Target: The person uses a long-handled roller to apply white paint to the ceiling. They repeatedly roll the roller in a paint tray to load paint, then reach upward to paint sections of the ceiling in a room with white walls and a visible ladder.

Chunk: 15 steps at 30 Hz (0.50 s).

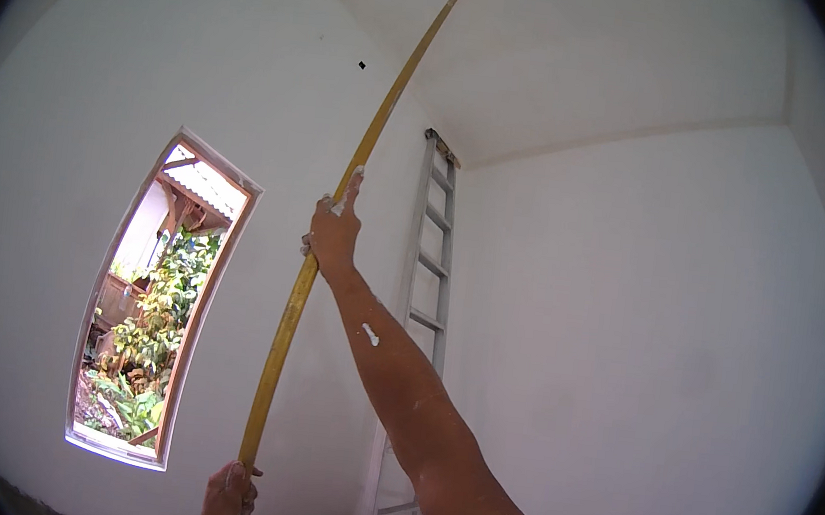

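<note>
A long yellow pole (290, 330) slants up across the view toward the ceiling (595, 55). Near the lower edge my left hand (229, 495) is wrapped round the pole's bottom end. Higher up, my right hand (335, 229) grips the pole around its middle, the index finger stretched along the shaft. White paint marks that hand's fingers and a spot on the right forearm. At the pole's top, close to the ceiling, a thin rod continues; whatever it carries is too unclear to make out.
Behind my right arm an aluminium ladder (434, 260) leans upright by the corner of the white walls. A narrow window opening (242, 230) with a wooden frame is in the left wall, with plants and a roof outside. A dark rough strip (25, 498) runs along the wall's foot.
</note>
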### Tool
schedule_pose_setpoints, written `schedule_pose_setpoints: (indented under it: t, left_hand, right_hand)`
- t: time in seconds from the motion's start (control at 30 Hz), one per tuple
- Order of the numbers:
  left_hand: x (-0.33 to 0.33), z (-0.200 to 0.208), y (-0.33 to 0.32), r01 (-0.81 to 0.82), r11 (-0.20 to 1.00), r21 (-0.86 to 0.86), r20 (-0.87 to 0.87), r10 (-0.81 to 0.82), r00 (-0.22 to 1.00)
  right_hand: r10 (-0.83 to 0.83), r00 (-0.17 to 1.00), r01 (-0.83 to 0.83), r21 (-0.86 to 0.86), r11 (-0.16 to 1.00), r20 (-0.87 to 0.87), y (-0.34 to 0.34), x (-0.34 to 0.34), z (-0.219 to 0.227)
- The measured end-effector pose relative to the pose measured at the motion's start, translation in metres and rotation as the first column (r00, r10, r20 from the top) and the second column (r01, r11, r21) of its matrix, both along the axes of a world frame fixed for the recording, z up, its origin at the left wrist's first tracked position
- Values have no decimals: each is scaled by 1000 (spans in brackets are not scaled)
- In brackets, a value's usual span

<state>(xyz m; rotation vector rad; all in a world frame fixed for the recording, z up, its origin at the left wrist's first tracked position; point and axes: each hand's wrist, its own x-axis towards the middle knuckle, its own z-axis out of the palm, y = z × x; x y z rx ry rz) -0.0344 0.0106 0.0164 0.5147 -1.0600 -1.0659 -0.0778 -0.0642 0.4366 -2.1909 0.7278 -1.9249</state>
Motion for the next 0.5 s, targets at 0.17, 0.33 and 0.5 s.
schedule_pose_setpoints:
  t: [0.17,0.33,0.5]
  left_hand:
    - [20,6,-52,-147,987,-73,61,151,987]
    - [47,10,-91,-141,980,-142,100,156,983]
    - [56,16,-112,-73,981,-178,111,94,989]
  right_hand:
    - [52,998,-53,13,999,36,-38,8,7]
    - [42,997,-42,3,999,59,-49,18,13]
    - [-14,997,15,-6,1000,82,-52,24,17]
